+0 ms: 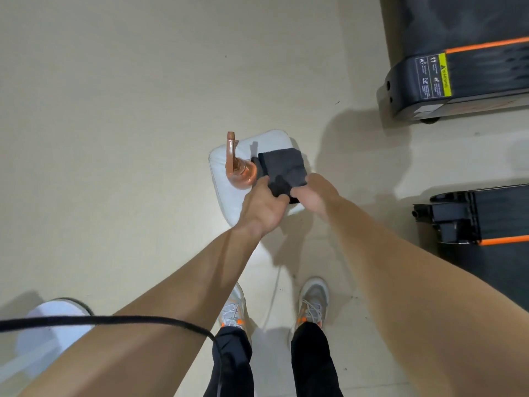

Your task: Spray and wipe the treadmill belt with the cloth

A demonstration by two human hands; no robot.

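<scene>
A dark grey folded cloth (pixel 282 167) lies on a white padded stool (pixel 274 140) in front of my feet. My left hand (pixel 262 206) grips the cloth's near left edge. My right hand (pixel 313 193) grips its near right edge. A copper-coloured spray bottle (pixel 239 170) stands on the stool just left of the cloth, its nozzle pointing away from me. The black treadmill (pixel 458 32) with its belt and an orange stripe is at the top right, well away from both hands.
A second black machine (pixel 472 222) with an orange stripe stands at the right edge. A black cable (pixel 114 320) crosses my left forearm. A white round object (pixel 51 325) sits at the lower left. Beige floor (pixel 114 110) spreads to the left.
</scene>
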